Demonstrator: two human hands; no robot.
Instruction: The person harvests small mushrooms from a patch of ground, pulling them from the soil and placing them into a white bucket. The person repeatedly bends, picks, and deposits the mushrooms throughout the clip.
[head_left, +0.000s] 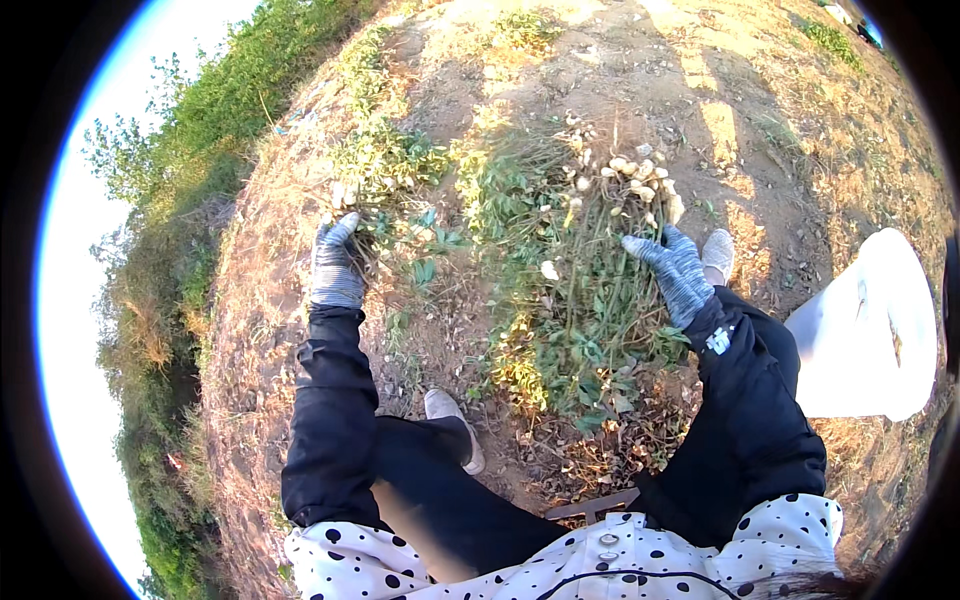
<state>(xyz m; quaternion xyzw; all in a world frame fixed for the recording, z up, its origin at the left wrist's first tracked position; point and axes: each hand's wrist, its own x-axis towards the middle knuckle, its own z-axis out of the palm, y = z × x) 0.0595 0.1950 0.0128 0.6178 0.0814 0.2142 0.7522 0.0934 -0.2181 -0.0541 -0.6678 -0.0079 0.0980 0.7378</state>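
My left hand (337, 266), in a striped grey knit glove, grips the root end of a peanut plant (371, 169). A few pale pods (343, 195) stick up just beyond its thumb, and yellow-green leaves spread out past them. On the right, my right hand (670, 271) wears a matching glove. It is closed at the edge of a bundle of peanut plants (600, 277), just below a cluster of cream-coloured peanut pods (637, 178). The bundle's stems and leaves hang towards me between my legs. How far the right fingers wrap round the stems is hidden.
A white sack or bucket-like container (862, 330) stands to my right. More pulled peanut plants (517, 187) lie ahead on the dry soil (637, 82). Green bushes (217, 112) border the left side. My shoes (454, 427) flank the plants.
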